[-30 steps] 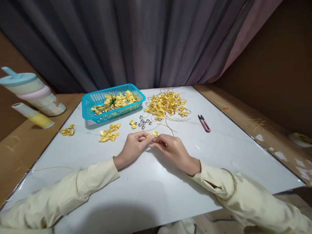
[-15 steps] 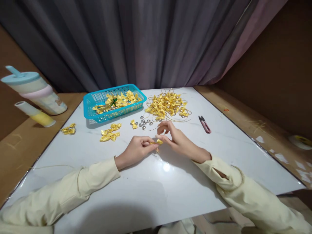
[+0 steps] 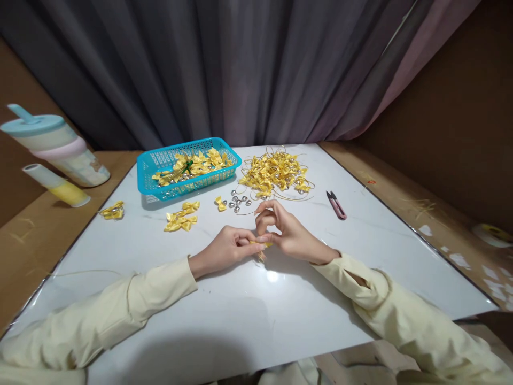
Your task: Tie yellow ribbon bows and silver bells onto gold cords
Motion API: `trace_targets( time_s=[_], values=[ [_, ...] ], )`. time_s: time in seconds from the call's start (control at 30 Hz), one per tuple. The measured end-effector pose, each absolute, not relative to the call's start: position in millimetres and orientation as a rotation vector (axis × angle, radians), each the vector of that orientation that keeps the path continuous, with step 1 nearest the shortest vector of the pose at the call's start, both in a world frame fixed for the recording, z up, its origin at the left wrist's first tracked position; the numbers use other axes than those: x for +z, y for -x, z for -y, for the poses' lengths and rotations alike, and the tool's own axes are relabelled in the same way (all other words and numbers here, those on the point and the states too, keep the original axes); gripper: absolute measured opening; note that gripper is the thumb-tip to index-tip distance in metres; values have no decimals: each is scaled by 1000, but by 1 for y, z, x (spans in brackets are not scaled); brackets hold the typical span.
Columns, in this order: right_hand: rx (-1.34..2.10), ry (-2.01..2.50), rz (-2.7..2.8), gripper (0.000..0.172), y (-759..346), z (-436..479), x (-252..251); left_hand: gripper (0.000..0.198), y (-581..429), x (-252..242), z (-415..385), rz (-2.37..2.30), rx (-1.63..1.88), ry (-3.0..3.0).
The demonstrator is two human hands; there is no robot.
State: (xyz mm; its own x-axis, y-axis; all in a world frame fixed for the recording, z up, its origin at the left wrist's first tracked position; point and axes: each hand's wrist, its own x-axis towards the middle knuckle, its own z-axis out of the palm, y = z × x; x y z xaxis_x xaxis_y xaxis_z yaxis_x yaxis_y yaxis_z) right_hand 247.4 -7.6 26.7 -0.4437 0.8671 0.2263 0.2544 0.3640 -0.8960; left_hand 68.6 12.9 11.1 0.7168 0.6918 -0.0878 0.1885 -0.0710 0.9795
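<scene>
Over the middle of the white table, my left hand (image 3: 230, 248) pinches a small yellow bow (image 3: 267, 244), mostly covered by fingers. My right hand (image 3: 286, 232) meets it from the right, thumb and index finger closed on the same bow. A bit of cord hangs below the fingertips. Just beyond the hands lie several silver bells (image 3: 237, 203) and one loose yellow bow (image 3: 220, 203). More yellow bows (image 3: 180, 221) lie to the left. Behind my right hand is a heap of yellow bows with cords and bells (image 3: 276, 172).
A blue basket (image 3: 189, 191) of bows stands at the back left. Thread snips (image 3: 336, 205) lie on the right of the table (image 3: 385, 251). A tumbler (image 3: 56, 149) and a yellow-white tube (image 3: 58, 185) are at the far left; a tape roll (image 3: 492, 235) is far right.
My right hand has moved slightly left and down, and its thumb and index finger have closed on the bow. The bow and my left fingertips have shifted slightly right and down.
</scene>
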Motion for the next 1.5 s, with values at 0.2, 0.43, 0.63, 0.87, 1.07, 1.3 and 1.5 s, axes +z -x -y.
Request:
trace_targets(
  time_s=[0.2, 0.43, 0.63, 0.87, 1.07, 1.3, 1.5],
  values=[
    [1016, 984, 1892, 37, -248, 5, 26, 25, -69, 13, -13, -739, 434, -1677],
    [1149, 1021, 1924, 35, -259, 0, 27, 25, -69, 12, -12, -746, 489, -1635],
    [1223, 1031, 1862, 44, -255, -1, 19, 23, -70, 12, -12, -785, 531, -1624],
    [981, 1026, 1875, 39, -248, 6, 25, 23, -69, 10, -14, -751, 479, -1658],
    [810, 1027, 1964, 36, -243, 15, 30, 20, -69, 10, -14, -787, 459, -1731],
    [1258, 1072, 1525, 38, -246, 5, 21, 25, -69, 11, -12, -789, 507, -1658],
    [1065, 1073, 1582, 33, -242, 9, 22, 24, -69, 10, -15, -765, 462, -1620]
  ],
)
